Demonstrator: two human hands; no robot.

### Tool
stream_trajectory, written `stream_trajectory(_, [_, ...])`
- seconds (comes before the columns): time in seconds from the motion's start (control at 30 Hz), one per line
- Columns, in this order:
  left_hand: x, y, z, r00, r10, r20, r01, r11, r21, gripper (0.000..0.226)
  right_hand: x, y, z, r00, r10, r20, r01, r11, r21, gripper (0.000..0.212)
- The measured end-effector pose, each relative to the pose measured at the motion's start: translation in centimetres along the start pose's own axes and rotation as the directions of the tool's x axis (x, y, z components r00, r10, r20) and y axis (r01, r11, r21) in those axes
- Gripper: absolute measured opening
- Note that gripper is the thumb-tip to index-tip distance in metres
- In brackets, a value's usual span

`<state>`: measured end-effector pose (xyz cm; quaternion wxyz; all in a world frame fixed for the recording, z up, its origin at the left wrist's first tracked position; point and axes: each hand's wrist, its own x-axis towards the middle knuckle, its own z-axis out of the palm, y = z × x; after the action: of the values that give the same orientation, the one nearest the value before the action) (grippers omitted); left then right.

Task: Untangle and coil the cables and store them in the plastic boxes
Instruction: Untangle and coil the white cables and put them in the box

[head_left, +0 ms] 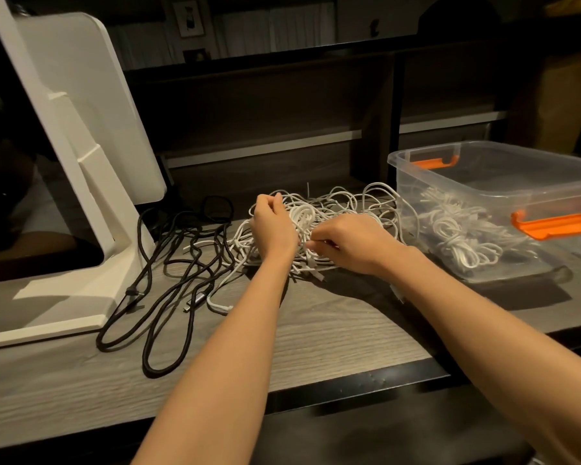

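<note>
Resting on the desk (332,330), a tangle of white cables (342,209) lies between the black cables (168,263) and the clear box (483,182). The left hand (274,226) is curled, pinching white strands at the top of the tangle. The right hand (356,243) is curled too, pinching a strand at the tangle's near side. Coiled white cables already lie inside the box, which has orange latches (557,223). A white stand (81,162) sits at far left.

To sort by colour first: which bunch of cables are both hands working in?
The white tangle in the middle; left hand and right hand grip it. The black cables lie untouched.
</note>
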<state>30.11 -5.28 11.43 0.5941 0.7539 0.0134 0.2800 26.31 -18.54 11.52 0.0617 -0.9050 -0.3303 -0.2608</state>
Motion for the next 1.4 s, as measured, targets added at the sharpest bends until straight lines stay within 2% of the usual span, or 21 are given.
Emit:
stream_trajectory(0.1, [-0.4, -0.1, -0.1, 0.987, 0.137, 0.083, -0.147, 0.980, 0.132, 0.022, -0.3, -0.1, -0.3, 0.987, -0.095, -0.127, 0.082, 0.991, -0.105, 0.028])
stream_trajectory(0.2, [-0.5, -0.3, 0.0, 0.960, 0.224, 0.171, -0.255, 0.948, 0.191, 0.022, -0.4, 0.1, -0.3, 0.963, -0.113, -0.243, 0.087, 0.989, -0.117, 0.024])
stream_trajectory(0.33, [-0.3, -0.6, 0.0, 0.927, 0.236, 0.290, -0.303, 0.928, 0.215, 0.027, -0.6, 0.2, -0.1, 0.943, 0.004, -0.332, -0.014, 0.999, -0.030, 0.028])
stream_trajectory(0.43, [-0.1, -0.7, -0.1, 0.876, 0.262, 0.404, -0.365, 0.909, 0.202, 0.029, -0.6, 0.1, 0.0, 0.933, 0.151, -0.327, -0.137, 0.988, 0.065, 0.040])
stream_trajectory(0.5, [-0.1, -0.4, -0.2, 0.848, 0.262, 0.461, -0.389, 0.898, 0.205, 0.029, -0.5, 0.3, 0.0, 0.916, 0.268, -0.297, -0.218, 0.957, 0.190, 0.043])
stream_trajectory(0.57, [-0.3, -0.2, -0.3, 0.805, 0.228, 0.547, -0.385, 0.903, 0.190, 0.028, -0.5, 0.6, 0.0, 0.895, 0.406, -0.185, -0.303, 0.857, 0.416, 0.042])
stream_trajectory(0.67, [-0.5, 0.4, -0.4, 0.737, 0.148, 0.660, -0.327, 0.932, 0.157, 0.030, -0.2, 1.0, 0.1, 0.867, 0.495, 0.064, -0.383, 0.578, 0.720, 0.036])
stream_trajectory(0.77, [-0.8, 1.3, -0.4, 0.706, 0.081, 0.704, -0.175, 0.983, 0.062, 0.038, -0.3, 1.8, 0.1, 0.855, 0.461, 0.237, -0.417, 0.338, 0.844, 0.021])
stream_trajectory(0.83, [-1.0, 1.6, -0.5, 0.706, 0.017, 0.708, -0.049, 0.998, 0.024, 0.044, -0.5, 2.1, -0.2, 0.870, 0.398, 0.292, -0.404, 0.234, 0.884, 0.016])
stream_trajectory(0.87, [-1.0, 1.7, -0.6, 0.705, -0.015, 0.709, 0.019, 1.000, 0.003, 0.047, -0.6, 2.1, -0.2, 0.876, 0.376, 0.303, -0.400, 0.214, 0.891, 0.017])
stream_trajectory(0.93, [-1.0, 1.7, -0.8, 0.687, -0.086, 0.722, 0.156, 0.987, -0.030, 0.050, -0.5, 1.8, -0.3, 0.870, 0.385, 0.307, -0.415, 0.237, 0.878, 0.021])
stream_trajectory(1.03, [-0.9, 1.7, -1.3, 0.580, -0.167, 0.797, 0.366, 0.928, -0.073, 0.055, -0.2, 1.4, -0.2, 0.841, 0.483, 0.245, -0.446, 0.360, 0.819, 0.022])
stream_trajectory(1.1, [-0.9, 1.7, -1.3, 0.519, -0.132, 0.844, 0.403, 0.909, -0.106, 0.054, -0.2, 1.4, 0.0, 0.822, 0.530, 0.207, -0.462, 0.411, 0.785, 0.020])
stream_trajectory(1.13, [-1.0, 1.8, -1.4, 0.504, -0.106, 0.857, 0.398, 0.909, -0.122, 0.048, -0.3, 1.4, -0.1, 0.810, 0.542, 0.222, -0.482, 0.400, 0.780, 0.019])
stream_trajectory(1.17, [-1.0, 1.9, -1.4, 0.500, -0.087, 0.861, 0.393, 0.909, -0.136, 0.040, -0.4, 1.5, -0.1, 0.799, 0.543, 0.260, -0.498, 0.353, 0.792, 0.019])
stream_trajectory(1.27, [-1.0, 2.1, -1.8, 0.514, -0.060, 0.856, 0.384, 0.908, -0.167, 0.025, -0.7, 1.9, -0.3, 0.792, 0.490, 0.365, -0.470, 0.107, 0.876, 0.015])
stream_trajectory(1.3, [-1.0, 2.1, -1.9, 0.524, -0.059, 0.850, 0.375, 0.912, -0.168, 0.024, -0.7, 1.9, -0.3, 0.798, 0.476, 0.370, -0.451, 0.065, 0.890, 0.015])
stream_trajectory(1.4, [-1.0, 2.0, -1.9, 0.555, -0.075, 0.829, 0.396, 0.900, -0.183, 0.023, -0.5, 1.6, -0.4, 0.800, 0.496, 0.338, -0.403, 0.026, 0.915, 0.019])
